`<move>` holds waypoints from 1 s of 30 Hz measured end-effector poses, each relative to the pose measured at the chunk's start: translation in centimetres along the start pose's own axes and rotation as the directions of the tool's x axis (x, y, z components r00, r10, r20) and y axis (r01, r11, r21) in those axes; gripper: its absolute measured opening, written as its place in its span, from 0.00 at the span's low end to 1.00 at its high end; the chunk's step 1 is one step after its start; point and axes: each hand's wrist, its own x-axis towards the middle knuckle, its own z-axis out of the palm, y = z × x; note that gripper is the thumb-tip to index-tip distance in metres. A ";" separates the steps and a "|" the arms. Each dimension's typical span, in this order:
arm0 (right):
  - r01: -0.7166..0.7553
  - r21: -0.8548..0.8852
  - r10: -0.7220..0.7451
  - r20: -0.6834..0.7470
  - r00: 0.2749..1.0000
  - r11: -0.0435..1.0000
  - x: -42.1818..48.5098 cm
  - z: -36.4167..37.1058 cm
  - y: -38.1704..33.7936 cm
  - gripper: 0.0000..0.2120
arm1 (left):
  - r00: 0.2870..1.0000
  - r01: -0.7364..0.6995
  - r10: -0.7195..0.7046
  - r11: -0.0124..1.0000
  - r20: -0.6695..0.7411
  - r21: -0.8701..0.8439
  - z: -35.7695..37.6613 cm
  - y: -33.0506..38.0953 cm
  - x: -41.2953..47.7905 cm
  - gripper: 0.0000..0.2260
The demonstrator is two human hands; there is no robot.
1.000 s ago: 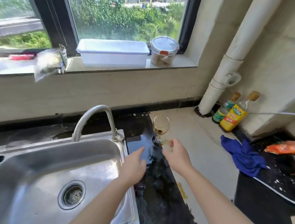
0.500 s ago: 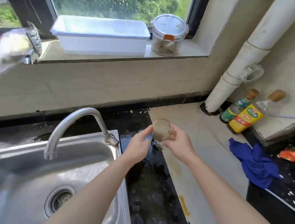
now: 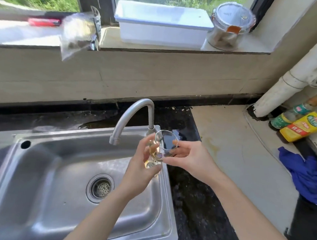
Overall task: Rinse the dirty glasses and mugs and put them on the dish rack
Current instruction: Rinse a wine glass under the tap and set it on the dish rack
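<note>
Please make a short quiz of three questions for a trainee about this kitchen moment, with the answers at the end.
1. True or false: water is running from the faucet.
2. Which hands hold the wine glass? A) only the left hand B) only the right hand C) both hands
3. Fill in: the blue cloth lies on the counter to the ____ of the sink.

Key:
1. False; no stream shows at the spout.
2. C; the left hand holds the lower part and the right hand holds the bowl, above the sink's right edge.
3. Right.
</note>
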 end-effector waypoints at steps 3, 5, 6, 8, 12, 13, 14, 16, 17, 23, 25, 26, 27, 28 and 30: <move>-0.047 -0.002 0.047 0.095 0.994 0.999 0.4 2.8 -0.6 0.09 | 0.996 0.032 -0.035 0.999 -0.082 -0.037 -2.1 -1.4 -1.2 0.37; -0.068 -0.035 0.073 0.163 0.984 0.997 0.9 4.3 -0.5 0.18 | 0.991 0.072 -0.083 0.993 -0.107 -0.096 -3.4 -2.5 -1.6 0.38; -0.088 -0.064 0.098 0.174 0.980 0.994 1.5 4.8 -0.2 0.22 | 0.987 0.098 -0.112 0.987 -0.112 -0.129 -4.0 -3.1 -1.8 0.37; -0.147 -0.097 0.158 0.125 0.979 0.984 3.0 5.6 0.7 0.23 | 0.981 0.135 -0.155 0.977 -0.118 -0.167 -5.1 -4.1 -2.1 0.37; -0.273 -0.227 0.185 -0.343 0.921 0.935 6.9 6.8 2.7 0.16 | 0.976 0.165 -0.183 0.975 -0.118 -0.150 -7.2 -5.7 -2.6 0.35; -0.292 -0.267 0.170 -0.402 0.900 0.918 8.0 7.0 3.0 0.17 | 0.974 0.175 -0.192 0.975 -0.117 -0.139 -7.7 -6.1 -2.7 0.35; -0.302 -0.311 0.160 -0.408 0.899 0.901 8.9 7.3 3.2 0.19 | 0.973 0.182 -0.199 0.974 -0.118 -0.138 -8.1 -6.4 -2.6 0.35; -0.309 -0.432 0.162 -0.345 0.925 0.847 10.8 7.8 3.7 0.17 | 0.971 0.187 -0.204 0.972 -0.123 -0.140 -8.8 -7.1 -2.4 0.35; -0.309 -0.494 0.155 -0.328 0.932 0.812 11.5 8.1 3.7 0.14 | 0.971 0.186 -0.203 0.974 -0.127 -0.131 -9.0 -7.3 -2.2 0.36; -0.288 -0.843 0.042 -0.303 0.952 0.454 13.0 8.9 3.3 0.08 | 0.969 0.190 -0.205 0.976 -0.139 -0.110 -9.8 -8.4 -1.7 0.37; -0.274 -0.870 0.022 -0.290 0.957 0.410 13.0 8.9 3.4 0.08 | 0.968 0.196 -0.210 0.974 -0.137 -0.110 -9.9 -8.6 -1.5 0.37; -0.262 -0.882 0.016 -0.278 0.960 0.391 13.0 9.0 3.5 0.08 | 0.968 0.198 -0.212 0.974 -0.134 -0.112 -9.8 -8.6 -1.4 0.37; -0.248 -0.894 0.016 -0.261 0.965 0.373 12.9 9.1 3.6 0.08 | 0.968 0.199 -0.213 0.973 -0.132 -0.115 -9.8 -8.6 -1.4 0.37; -0.230 -0.907 0.009 -0.243 0.970 0.352 12.9 9.2 3.6 0.08 | 0.968 0.200 -0.214 0.973 -0.130 -0.116 -9.7 -8.6 -1.3 0.37; -0.198 -0.926 -0.006 -0.211 0.977 0.321 12.7 9.3 3.3 0.08 | 0.969 0.199 -0.212 0.974 -0.124 -0.108 -9.6 -8.5 -1.2 0.37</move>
